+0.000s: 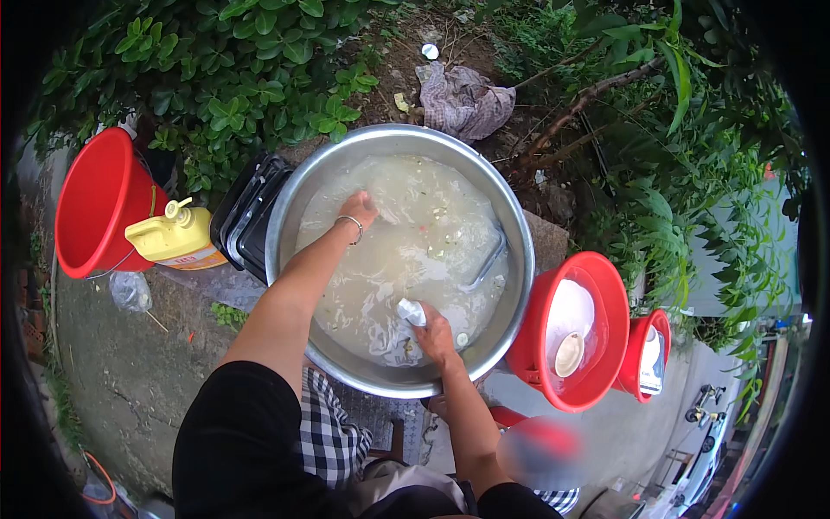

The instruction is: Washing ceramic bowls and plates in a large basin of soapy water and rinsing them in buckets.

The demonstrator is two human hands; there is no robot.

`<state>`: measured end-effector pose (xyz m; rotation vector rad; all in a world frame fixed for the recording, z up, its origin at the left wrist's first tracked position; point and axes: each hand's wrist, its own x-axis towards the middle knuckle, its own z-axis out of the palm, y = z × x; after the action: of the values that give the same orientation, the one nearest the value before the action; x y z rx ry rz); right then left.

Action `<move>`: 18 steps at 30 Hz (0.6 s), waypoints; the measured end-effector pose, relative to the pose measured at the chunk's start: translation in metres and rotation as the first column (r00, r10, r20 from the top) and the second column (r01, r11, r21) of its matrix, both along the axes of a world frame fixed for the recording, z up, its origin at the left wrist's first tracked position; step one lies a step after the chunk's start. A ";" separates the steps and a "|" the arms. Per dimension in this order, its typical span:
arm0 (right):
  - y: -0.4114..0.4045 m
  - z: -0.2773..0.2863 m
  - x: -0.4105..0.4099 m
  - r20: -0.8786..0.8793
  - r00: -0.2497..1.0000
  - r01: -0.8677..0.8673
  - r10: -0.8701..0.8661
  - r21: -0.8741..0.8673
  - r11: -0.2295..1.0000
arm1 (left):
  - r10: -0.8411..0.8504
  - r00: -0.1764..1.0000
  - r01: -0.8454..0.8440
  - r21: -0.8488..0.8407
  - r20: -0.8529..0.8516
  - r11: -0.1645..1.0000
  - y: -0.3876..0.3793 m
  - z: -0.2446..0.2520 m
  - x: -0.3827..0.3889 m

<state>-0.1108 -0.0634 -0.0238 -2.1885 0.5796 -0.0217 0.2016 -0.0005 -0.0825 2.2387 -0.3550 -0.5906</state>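
A large round metal basin (pixel 285 214) full of cloudy water (pixel 389 259) stands before me. Bits of food float on the surface. My left hand (pixel 360 211), with a bracelet at the wrist, dips into the water at the left; its fingers are under the surface, so what they hold is hidden. Near the basin's front, my right hand (pixel 434 332) grips a wet white cloth (pixel 412 312) just above the water. At the right side of the basin, a bent metal rim or handle (pixel 487 259) shows partly above the water.
Right of the basin are a red bucket (pixel 545 350) with white dishes (pixel 570 353) in water and a smaller red bucket (pixel 628 370). At left stand black trays (pixel 249 217), a yellow pump jug (pixel 170 237) and another red bucket (pixel 97 201). Bushes (pixel 259 78) and a crumpled cloth (pixel 467 100) lie beyond.
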 end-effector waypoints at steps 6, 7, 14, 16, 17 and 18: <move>0.006 0.013 0.002 -0.103 0.966 -0.249 0.238 -0.113 0.962 | 0.172 0.964 -0.182 -0.033 -0.204 0.983 -0.054 0.003 -0.025; 0.006 0.014 0.002 -0.091 0.938 -0.343 0.334 -0.110 0.933 | 0.179 0.958 -0.205 -0.097 -0.222 0.974 -0.059 0.004 -0.026; -0.003 0.007 0.001 -0.029 0.969 -0.246 0.247 0.035 0.969 | 0.025 0.988 -0.028 0.018 0.154 0.999 -0.042 0.027 -0.011; -0.009 0.003 0.003 0.113 0.990 -0.110 0.087 0.218 0.970 | -0.203 0.801 0.282 -0.056 0.563 0.958 -0.021 0.036 -0.017; -0.011 0.002 0.004 0.171 0.980 0.023 -0.097 0.392 0.920 | -0.218 0.794 0.292 -0.042 0.567 0.956 -0.014 0.040 -0.021; -0.014 0.003 0.005 0.192 0.977 0.012 -0.096 0.399 0.917 | -0.255 0.837 0.262 0.054 0.484 0.963 -0.005 0.044 -0.024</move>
<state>-0.1056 -0.0771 -0.0211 -1.7482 0.4774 -0.1496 0.1779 -0.0056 -0.0383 2.3222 -0.9290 -0.1385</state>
